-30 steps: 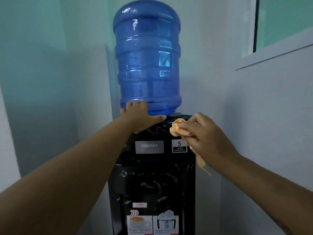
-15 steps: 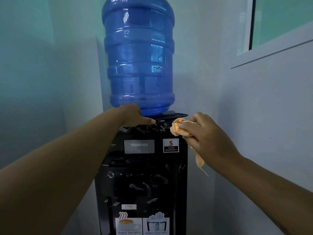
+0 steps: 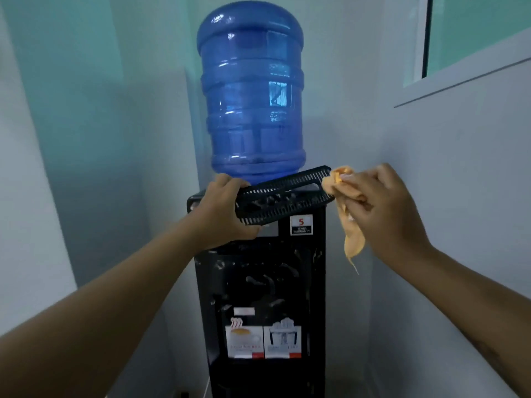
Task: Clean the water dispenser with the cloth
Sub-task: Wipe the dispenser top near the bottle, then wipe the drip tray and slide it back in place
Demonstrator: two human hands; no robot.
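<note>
The person's left hand (image 3: pixel 227 214) grips the left end of a black slotted grille (image 3: pixel 284 196), fingers curled over its top edge, and holds it tilted just in front of the top of the dispenser (image 3: pixel 258 282). At the grille's right end the cloth (image 3: pixel 342 191), orange and bunched, touches the corner. The right hand (image 3: pixel 385 208) pinches it, and a loose tail hangs down beside the dispenser's right edge.

The step in hand looks to be wiping the grille. As it is held by one end only, a push from the cloth would lever it, so the left hand should brace firmly. Strokes would best run along the slots toward that hand, with the cloth pressed into the gaps. Gathering the tail would likely stop it snagging.

Left of the dispenser is a pale wall. On top of the dispenser stands a blue bottle (image 3: pixel 253 96), upright, just behind the grille. Below the grille, on the dispenser's front, is a sticker (image 3: pixel 300 225). Lower down are the taps (image 3: pixel 258 280), dim in their recess, and two labels (image 3: pixel 263 340). Pale marks on the front may be dirt or reflections; which cannot be told. Right of the dispenser a second wall stands near, with a window (image 3: pixel 474 33) above. The bottle and that wall probably leave little room for wide sweeps.
</note>
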